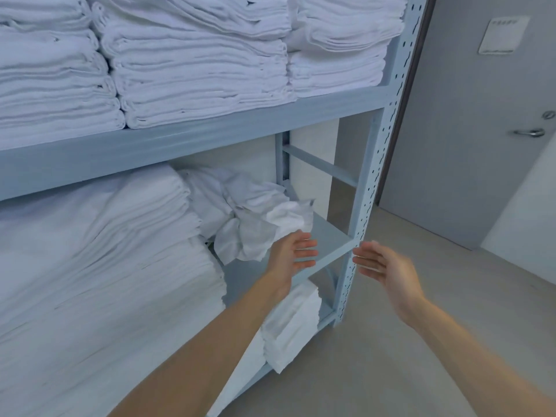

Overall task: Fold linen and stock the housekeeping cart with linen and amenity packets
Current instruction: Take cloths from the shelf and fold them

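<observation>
— Where do we have our hands?

— Both are out in front of us, palms turned toward each other. Our left hand is spread with straight fingers and holds nothing; our right hand is the same, fingers loose and a little blurred, also holding nothing. The perforated upright post of the shelving rack stands between them, just past the right fingertips.

— And the linen?

— Just above and to the left of our left hand lies a crumpled white cloth, unfolded, on the middle shelf. Our fingers are close to it; we cannot tell whether they touch it. Further left of that hand rise the tall stacks of folded sheets, filling the rest of the shelf. Below the left wrist, on the lowest level, sits a smaller folded pile that juts past the rack's edge.

— Higher up?

— Well above both hands, the top shelf carries three stacks of folded towels, side by side.

— To the right?

— Beyond our right hand is bare grey floor, then a grey door with a metal lever handle.
</observation>
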Available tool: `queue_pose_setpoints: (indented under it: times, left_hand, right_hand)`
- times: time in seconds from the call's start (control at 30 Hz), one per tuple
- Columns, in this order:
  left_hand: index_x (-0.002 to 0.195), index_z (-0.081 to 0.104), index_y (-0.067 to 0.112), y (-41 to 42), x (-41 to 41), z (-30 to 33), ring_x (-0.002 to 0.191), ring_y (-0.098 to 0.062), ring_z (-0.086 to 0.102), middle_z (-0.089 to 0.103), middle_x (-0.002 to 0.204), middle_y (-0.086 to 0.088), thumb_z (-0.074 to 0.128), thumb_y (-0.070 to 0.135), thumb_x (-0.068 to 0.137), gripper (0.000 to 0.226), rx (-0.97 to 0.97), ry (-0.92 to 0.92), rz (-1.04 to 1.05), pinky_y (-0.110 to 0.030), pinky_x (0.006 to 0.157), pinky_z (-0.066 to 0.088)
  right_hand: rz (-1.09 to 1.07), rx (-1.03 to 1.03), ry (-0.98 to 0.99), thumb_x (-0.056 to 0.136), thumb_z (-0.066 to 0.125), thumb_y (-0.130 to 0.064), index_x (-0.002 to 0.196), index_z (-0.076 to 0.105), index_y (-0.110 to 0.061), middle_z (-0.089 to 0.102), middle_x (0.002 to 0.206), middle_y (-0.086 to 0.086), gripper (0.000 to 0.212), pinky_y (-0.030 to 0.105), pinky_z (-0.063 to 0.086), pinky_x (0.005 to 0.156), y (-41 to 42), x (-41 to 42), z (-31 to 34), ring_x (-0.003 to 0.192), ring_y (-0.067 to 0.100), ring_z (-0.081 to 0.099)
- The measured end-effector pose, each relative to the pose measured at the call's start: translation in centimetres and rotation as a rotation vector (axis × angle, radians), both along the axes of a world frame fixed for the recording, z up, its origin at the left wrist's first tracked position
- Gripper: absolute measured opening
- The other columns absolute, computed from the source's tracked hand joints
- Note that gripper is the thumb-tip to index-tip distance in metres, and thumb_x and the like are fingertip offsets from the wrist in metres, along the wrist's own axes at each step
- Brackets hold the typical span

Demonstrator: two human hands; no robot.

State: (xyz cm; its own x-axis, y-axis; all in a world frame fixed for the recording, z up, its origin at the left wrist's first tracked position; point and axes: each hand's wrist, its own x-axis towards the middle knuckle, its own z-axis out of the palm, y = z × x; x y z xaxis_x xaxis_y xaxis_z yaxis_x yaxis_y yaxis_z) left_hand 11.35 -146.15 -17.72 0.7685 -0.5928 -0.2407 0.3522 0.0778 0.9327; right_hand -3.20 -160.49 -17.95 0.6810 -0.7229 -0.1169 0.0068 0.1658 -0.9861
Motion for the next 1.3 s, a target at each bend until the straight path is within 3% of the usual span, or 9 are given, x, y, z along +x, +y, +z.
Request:
queue_pose_setpoints:
  times: [0.33, 0.43, 0.77, 1.17, 1.3]
  left_hand:
    - [0.116, 0.065, -0.001, -5.3, 8.9, -2.1, 0.096, -0.032, 0.068, 0.071, 0.113, -0.019, 0.053, 0.020, 0.098, 0.030, 0.087, 0.046, 0.213, -0.046, 0.090, 0.055]
    - [0.110, 0.067, 0.001, -6.5, 10.7, -3.1, 0.089, -0.030, 0.069, 0.071, 0.110, -0.018, 0.053, 0.020, 0.098, 0.026, 0.103, 0.064, 0.324, -0.044, 0.085, 0.056]
    - [0.106, 0.067, 0.002, -11.8, 11.8, -5.3, 0.086, -0.030, 0.068, 0.071, 0.107, -0.018, 0.054, 0.019, 0.098, 0.023, 0.135, 0.165, 0.687, -0.048, 0.087, 0.056]
    - [0.114, 0.064, -0.003, -14.3, 17.6, -8.4, 0.094, -0.035, 0.066, 0.067, 0.115, -0.022, 0.046, 0.018, 0.103, 0.030, 0.180, 0.264, 0.763, -0.049, 0.090, 0.055]
    - [0.112, 0.065, -0.003, -14.8, 21.5, -9.3, 0.088, -0.033, 0.066, 0.068, 0.111, -0.020, 0.048, 0.017, 0.101, 0.028, 0.165, 0.281, 0.738, -0.041, 0.077, 0.057]
  right_hand:
    - [0.162, 0.089, 0.055, 0.098, 0.054, -0.019, 0.109, 0.070, -0.004, 0.074, 0.106, 0.014, 0.025, 0.043, 0.054, 0.095, -7.4, 12.3, -2.7, 0.101, 0.030, 0.070]
    - [0.273, 0.094, 0.070, 0.097, 0.056, -0.022, 0.108, 0.071, -0.008, 0.075, 0.106, 0.011, 0.023, 0.044, 0.054, 0.096, -10.2, 15.8, -4.2, 0.100, 0.028, 0.071]
    - [0.561, 0.174, 0.161, 0.096, 0.060, -0.021, 0.114, 0.069, -0.006, 0.072, 0.114, 0.011, 0.026, 0.043, 0.055, 0.092, -19.8, 24.5, -7.5, 0.099, 0.029, 0.071]
    - [0.676, 0.217, 0.277, 0.096, 0.059, -0.020, 0.107, 0.067, -0.007, 0.069, 0.112, 0.012, 0.019, 0.041, 0.053, 0.090, -21.0, 32.0, -10.5, 0.094, 0.029, 0.068]
    - [0.682, 0.138, 0.316, 0.096, 0.057, -0.017, 0.110, 0.067, -0.006, 0.067, 0.114, 0.012, 0.020, 0.042, 0.050, 0.092, -21.5, 34.6, -10.4, 0.097, 0.030, 0.066]
